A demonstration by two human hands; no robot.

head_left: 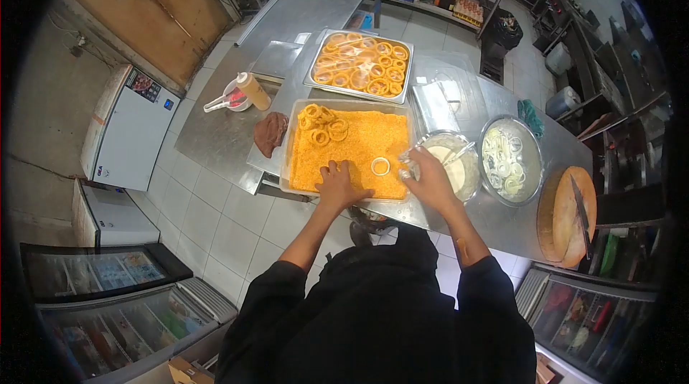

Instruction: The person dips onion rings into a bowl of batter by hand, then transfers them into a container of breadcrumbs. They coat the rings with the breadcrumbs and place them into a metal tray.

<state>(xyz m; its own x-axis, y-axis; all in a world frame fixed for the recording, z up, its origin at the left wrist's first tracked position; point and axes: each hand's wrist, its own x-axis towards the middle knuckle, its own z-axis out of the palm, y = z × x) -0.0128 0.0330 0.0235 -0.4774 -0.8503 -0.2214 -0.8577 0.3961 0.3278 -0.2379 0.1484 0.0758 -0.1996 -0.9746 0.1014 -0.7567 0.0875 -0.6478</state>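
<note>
My left hand (pixel 340 184) rests on orange breadcrumbs (pixel 369 129) in a clear plastic tub (pixel 288 161), its fingers spread and holding nothing. A batter-coated onion ring (pixel 380 166) lies on the crumbs between my hands. Over the tub's right edge is my right hand (pixel 429 177), thumb and fingers apart, fingertips whitish with batter; I see nothing held in it. Beside it stands a metal bowl of pale batter (pixel 456 174) with a utensil in it. Several crumbed onion rings (pixel 316 120) are piled in the tub's far left corner.
Behind the tub, a metal tray (pixel 406 90) holds rows of breaded rings under clear film. To the right are a bowl of sliced onion rings (pixel 504 151) and a round chopping board (pixel 551 215) with a knife (pixel 579 208). A squeeze bottle (pixel 253 91) and brown cloth (pixel 270 134) lie left.
</note>
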